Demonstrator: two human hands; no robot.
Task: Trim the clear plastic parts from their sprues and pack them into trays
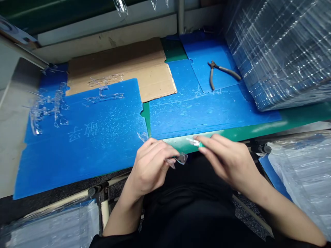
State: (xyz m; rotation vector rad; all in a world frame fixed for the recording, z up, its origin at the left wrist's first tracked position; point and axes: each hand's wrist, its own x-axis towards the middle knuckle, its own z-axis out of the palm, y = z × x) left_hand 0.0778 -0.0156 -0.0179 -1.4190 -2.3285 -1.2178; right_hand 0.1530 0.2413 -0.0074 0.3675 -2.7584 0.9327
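Observation:
My left hand (152, 165) is closed around a clear moulded plastic piece (182, 158), parts of which stick out on both sides of the fingers. Facing it, my right hand (227, 155) pinches a small green-bodied tool with a pale, narrow tip (193, 141); most of its body is hidden in the fingers. The tip points left, apart from the plastic piece. Both hands are above the table's front edge, close to my body. On the blue sheet (111, 144) at the left lie several clear plastic pieces on their sprues (55, 105).
Diagonal cutters (213, 67) lie with handles spread on the right blue sheet (176, 117). A tall stack of clear plastic trays (281, 51) stands at the right. Flat cardboard (144, 72) lies behind. Below the table are wrapped trays (307, 172) at the right and more (57, 224) at the left.

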